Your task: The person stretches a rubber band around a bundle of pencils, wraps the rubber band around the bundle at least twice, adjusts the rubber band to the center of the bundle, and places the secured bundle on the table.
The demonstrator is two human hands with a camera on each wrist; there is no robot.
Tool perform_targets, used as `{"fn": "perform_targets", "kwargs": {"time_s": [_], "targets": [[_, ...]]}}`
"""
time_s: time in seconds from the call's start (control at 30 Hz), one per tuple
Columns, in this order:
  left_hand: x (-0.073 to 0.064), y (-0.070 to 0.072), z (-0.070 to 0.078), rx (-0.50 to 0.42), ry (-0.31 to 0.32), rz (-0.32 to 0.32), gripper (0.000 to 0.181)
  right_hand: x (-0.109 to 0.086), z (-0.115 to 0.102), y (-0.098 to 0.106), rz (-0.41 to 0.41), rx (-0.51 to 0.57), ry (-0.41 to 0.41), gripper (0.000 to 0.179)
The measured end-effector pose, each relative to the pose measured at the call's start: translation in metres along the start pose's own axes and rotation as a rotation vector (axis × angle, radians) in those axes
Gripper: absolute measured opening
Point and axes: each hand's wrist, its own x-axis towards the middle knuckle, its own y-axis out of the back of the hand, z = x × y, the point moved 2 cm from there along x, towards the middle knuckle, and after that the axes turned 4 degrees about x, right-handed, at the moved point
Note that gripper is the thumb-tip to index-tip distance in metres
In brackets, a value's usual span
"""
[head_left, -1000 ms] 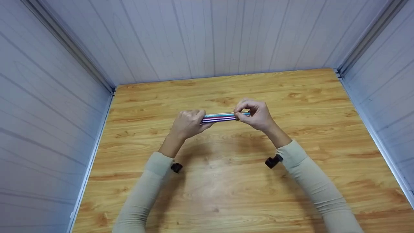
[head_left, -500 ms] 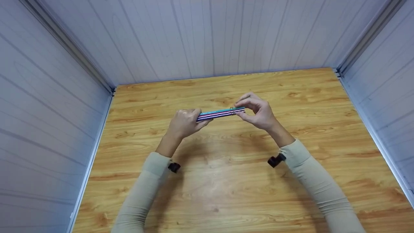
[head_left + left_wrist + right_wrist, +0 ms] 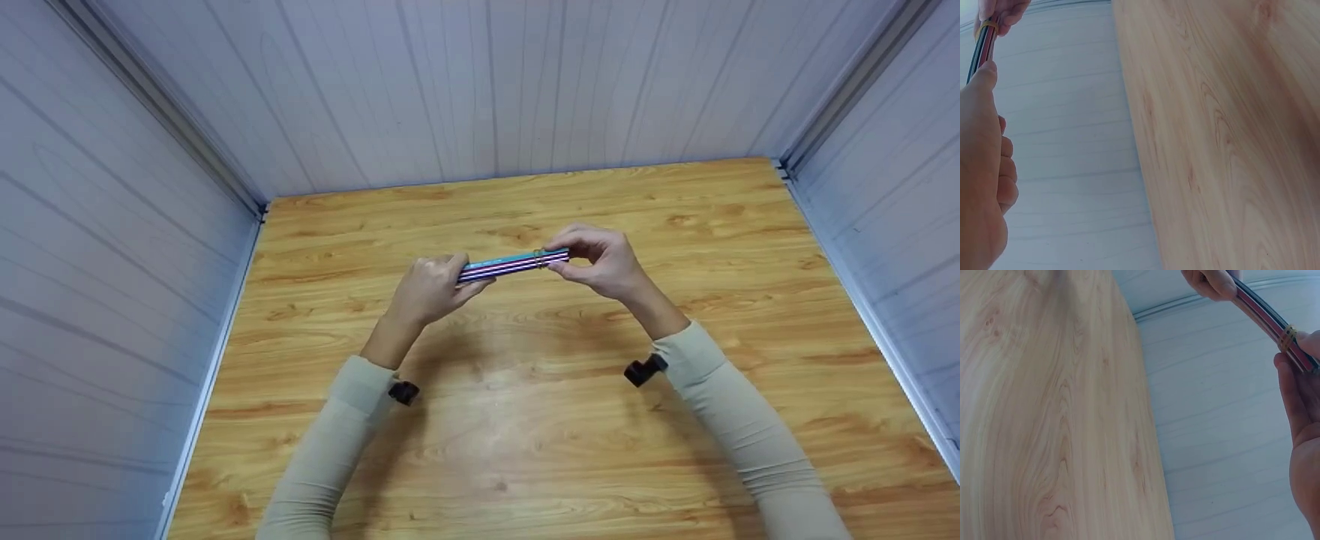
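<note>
A bundle of slim, striped pencils [image 3: 504, 265] in blue, red and purple is held up in the air between both hands, tilted slightly up to the right. My left hand [image 3: 429, 289] grips its left end, thumb along the top. Near the right end a yellowish rubber band [image 3: 1287, 338], looped more than once, circles the bundle. My right hand [image 3: 606, 264] pinches the tip just beyond the band, thumb below and fingers above. The left wrist view shows the left thumb lying along the pencils [image 3: 983, 50]; the pencil ends inside the left fist are hidden.
Below the hands spreads a wood-grain tabletop [image 3: 495, 420]. Pale panelled walls rise at the back [image 3: 450, 90], the left [image 3: 97, 262] and the right [image 3: 892, 210]. A small black camera sits on each sleeve cuff.
The right fingers have come off the rubber band, lifted slightly, then closed on the bundle's right end. The band now shows around the pencils. The bundle's right end has tilted up a little.
</note>
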Motion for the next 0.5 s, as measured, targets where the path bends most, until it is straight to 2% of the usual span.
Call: {"fn": "perform_targets", "kwargs": {"time_s": [0.23, 0.4, 0.5], "targets": [[0.001, 0.004, 0.005, -0.165, 0.034, 0.072, 0.036, 0.003, -0.003, -0.003, -0.005, -0.026, -0.011, 0.026], [0.006, 0.002, 0.012, -0.218, 0.009, 0.091, 0.035, 0.004, 0.001, -0.013, -0.090, -0.030, 0.000, 0.024], [0.009, 0.002, 0.012, -0.237, -0.012, 0.117, 0.034, 0.006, 0.003, -0.016, -0.085, -0.017, -0.001, 0.024]]}}
